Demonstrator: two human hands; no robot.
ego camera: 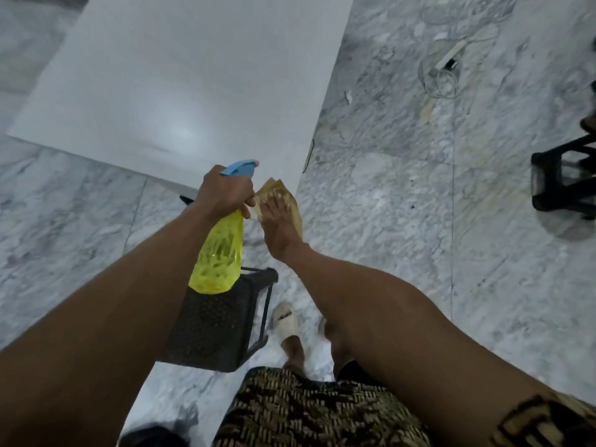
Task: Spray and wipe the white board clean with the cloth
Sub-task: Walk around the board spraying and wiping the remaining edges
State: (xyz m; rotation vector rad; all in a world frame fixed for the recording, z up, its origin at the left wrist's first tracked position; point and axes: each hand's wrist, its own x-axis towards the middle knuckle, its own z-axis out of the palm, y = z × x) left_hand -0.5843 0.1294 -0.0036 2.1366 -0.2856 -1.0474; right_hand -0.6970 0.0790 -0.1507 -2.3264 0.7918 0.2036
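Note:
The white board point(193, 85) lies raised above the marble floor, filling the upper left. My left hand point(225, 191) grips the neck of a yellow spray bottle point(219, 256) with a blue nozzle, held over the board's near corner, nozzle pointing away from me. My right hand point(277, 224) lies flat, fingers spread, on a folded tan cloth point(290, 201) pressed onto the board's near right corner.
A black plastic stool point(219, 327) stands under the board's corner, close to my sandalled foot point(287, 324). A second black stool point(564, 182) stands at the right edge. Loose cable and a power strip point(442, 69) lie on the floor beyond the board's right side.

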